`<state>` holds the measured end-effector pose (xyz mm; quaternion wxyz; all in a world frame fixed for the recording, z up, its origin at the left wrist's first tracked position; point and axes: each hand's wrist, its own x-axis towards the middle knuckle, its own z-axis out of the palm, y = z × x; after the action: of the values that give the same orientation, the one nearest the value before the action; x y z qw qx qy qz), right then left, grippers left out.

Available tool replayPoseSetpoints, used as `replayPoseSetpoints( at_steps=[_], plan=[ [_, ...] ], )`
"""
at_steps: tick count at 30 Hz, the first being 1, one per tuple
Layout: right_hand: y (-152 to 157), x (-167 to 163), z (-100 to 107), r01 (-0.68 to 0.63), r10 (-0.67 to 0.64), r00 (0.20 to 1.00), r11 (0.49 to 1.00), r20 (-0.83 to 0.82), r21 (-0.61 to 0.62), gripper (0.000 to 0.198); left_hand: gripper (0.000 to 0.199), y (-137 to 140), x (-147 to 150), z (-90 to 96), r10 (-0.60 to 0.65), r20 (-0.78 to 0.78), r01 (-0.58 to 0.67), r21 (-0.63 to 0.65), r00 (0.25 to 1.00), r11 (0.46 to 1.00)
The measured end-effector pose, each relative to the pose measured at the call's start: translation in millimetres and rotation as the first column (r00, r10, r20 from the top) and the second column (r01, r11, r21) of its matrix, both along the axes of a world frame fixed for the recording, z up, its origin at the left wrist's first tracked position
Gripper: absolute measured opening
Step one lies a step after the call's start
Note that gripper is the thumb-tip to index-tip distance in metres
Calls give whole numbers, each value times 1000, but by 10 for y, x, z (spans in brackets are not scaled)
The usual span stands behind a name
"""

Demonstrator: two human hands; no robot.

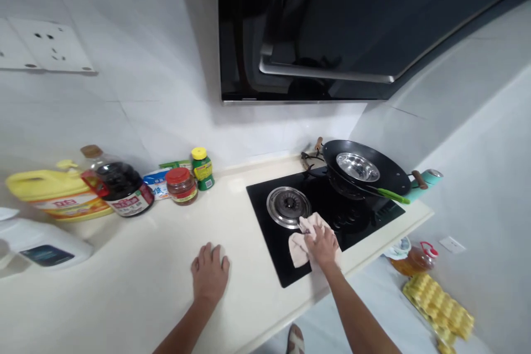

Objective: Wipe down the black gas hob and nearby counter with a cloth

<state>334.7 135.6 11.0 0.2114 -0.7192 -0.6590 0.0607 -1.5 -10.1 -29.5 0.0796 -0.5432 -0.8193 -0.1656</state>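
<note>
My right hand (322, 243) presses a pale pink cloth (299, 249) onto the black glass cooktop (269, 254), just in front of the left burner (289, 206). Part of the cloth bunches up ahead of the fingers and touches the burner's metal ring. Palm down on the cream countertop (166, 287), my left hand (210, 272) rests with its fingers stretched and holds nothing. It lies to the left of the cooktop.
On the right burner sits a black wok (390, 168) holding a metal bowl (357, 167), with a green handle (393, 195) sticking out. Along the wall stand a red-lidded jar (181, 186), a green bottle (202, 168) and a dark sauce bottle (126, 191). A range hood (332, 22) hangs above.
</note>
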Motion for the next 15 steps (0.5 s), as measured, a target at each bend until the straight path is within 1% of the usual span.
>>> replayPoseSetpoints(
  at_steps=[1,2,4,6,8,10,11,12,13,15],
  plan=[
    [19,-87,-24,11,-10,999,1000,51,-25,54,44,0,0,-8,2,1,-2,5,1000,1000],
    [-3,-211,-55,-11,15,996,999,88,-42,56,44,0,-1,-16,4,2,-4,9,1000,1000],
    [-144,-530,-129,-140,146,983,988,115,-60,58,43,0,-5,-29,8,1,-8,16,1000,1000],
    [-345,-850,-203,-308,311,946,950,91,-44,55,43,-1,-11,-39,6,-2,-6,19,1000,1000],
    [-525,-1062,-277,-459,458,887,888,55,4,51,43,-4,-20,-42,1,-10,0,21,1000,1000],
    [-631,-1101,-360,-574,573,819,816,36,66,50,44,-7,-29,-38,-1,-19,1,27,1000,1000],
    [-647,-1056,-406,-604,604,796,791,33,99,49,43,-9,-32,-35,2,-24,-1,31,1000,1000],
    [-639,-977,-457,-611,613,789,780,32,132,48,43,-9,-35,-31,6,-28,-5,35,1000,999],
    [-605,-875,-510,-596,599,800,787,32,162,47,43,-8,-38,-29,10,-30,-8,40,1000,999],
    [-469,-642,-616,-511,516,856,833,32,211,45,44,-5,-44,-35,18,-32,-17,51,999,999]
  ],
)
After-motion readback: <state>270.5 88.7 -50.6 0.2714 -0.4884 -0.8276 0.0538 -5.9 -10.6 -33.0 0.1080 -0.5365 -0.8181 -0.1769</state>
